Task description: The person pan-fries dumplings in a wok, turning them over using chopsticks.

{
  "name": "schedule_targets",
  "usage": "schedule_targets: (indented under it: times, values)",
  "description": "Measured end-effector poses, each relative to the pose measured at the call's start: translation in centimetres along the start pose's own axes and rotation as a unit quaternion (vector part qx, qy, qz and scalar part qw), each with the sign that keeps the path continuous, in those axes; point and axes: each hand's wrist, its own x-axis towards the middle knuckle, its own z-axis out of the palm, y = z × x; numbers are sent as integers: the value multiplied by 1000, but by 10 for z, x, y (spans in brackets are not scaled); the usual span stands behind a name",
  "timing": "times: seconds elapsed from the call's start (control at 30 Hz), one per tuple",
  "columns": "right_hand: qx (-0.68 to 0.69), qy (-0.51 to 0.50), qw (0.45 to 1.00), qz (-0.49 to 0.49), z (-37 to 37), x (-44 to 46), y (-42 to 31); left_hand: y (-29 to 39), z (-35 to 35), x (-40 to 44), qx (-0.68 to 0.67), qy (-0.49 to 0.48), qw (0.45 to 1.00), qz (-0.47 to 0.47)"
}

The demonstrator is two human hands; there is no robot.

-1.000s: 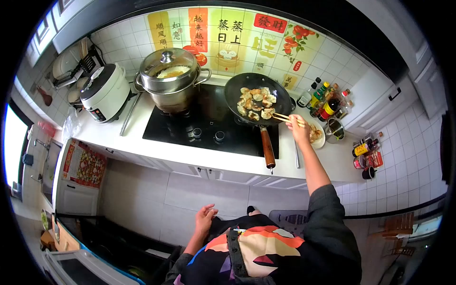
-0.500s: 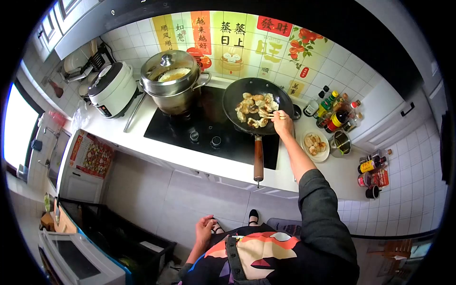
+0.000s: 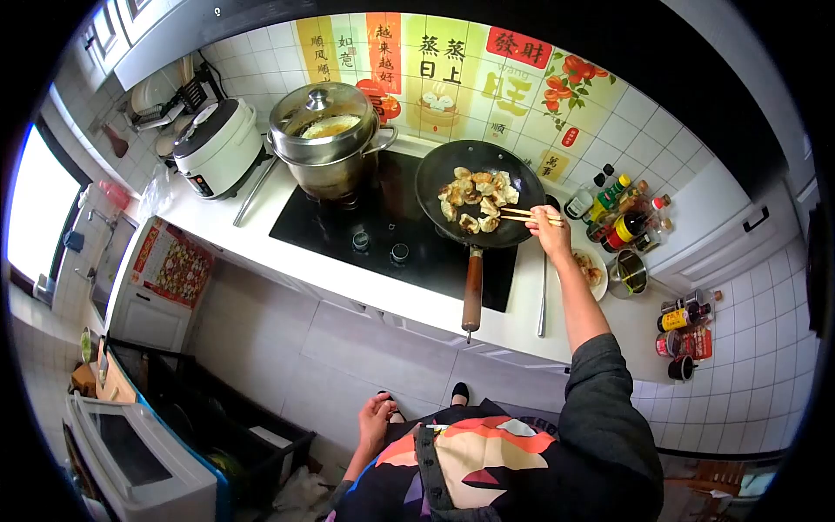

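My right hand grips a pair of wooden chopsticks, whose tips reach over the near right rim of a black wok. Browned, pale-edged pieces of food that look like fried dumplings lie in the wok. Its wooden handle points towards me, with no hand on it. Partly behind my right forearm is a plate with more browned pieces. My left hand hangs low before my body, fingers loosely bent, holding nothing that I can see.
A lidded steel pot stands on the black hob. Left of it is a white rice cooker. Sauce bottles, a metal cup and a long metal utensil are at the right. A black crate sits below left.
My right hand and the chopsticks have drawn back to the right, away from the food. My forearm now covers part of the plate. The view has shifted slightly; my left hand stays low.
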Motion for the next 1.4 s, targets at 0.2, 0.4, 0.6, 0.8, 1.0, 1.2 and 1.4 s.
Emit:
schedule_targets:
  times: [0.2,0.4,0.6,0.8,1.0,1.2,1.4]
  values:
    - [-21,-21,999,27,2,-12,-7,3,1,-1,-15,-7,1000,21]
    - [-85,-25,996,-22,29,0,16,-3,-6,5,-19,-3,999,29]
    - [-49,-4,999,-12,13,10,-9,-1,-7,3,-34,25,999,14]
    - [-117,-9,985,-127,26,65,-9,-4,-3,-1,-62,37,997,2]
    - [-297,-54,933,-194,45,107,4,-10,0,-8,-55,81,995,11]
    - [-292,-41,937,-189,55,146,42,-25,6,-17,-78,111,991,-11]
    - [150,59,986,40,48,138,19,-35,18,-21,-86,106,991,2]
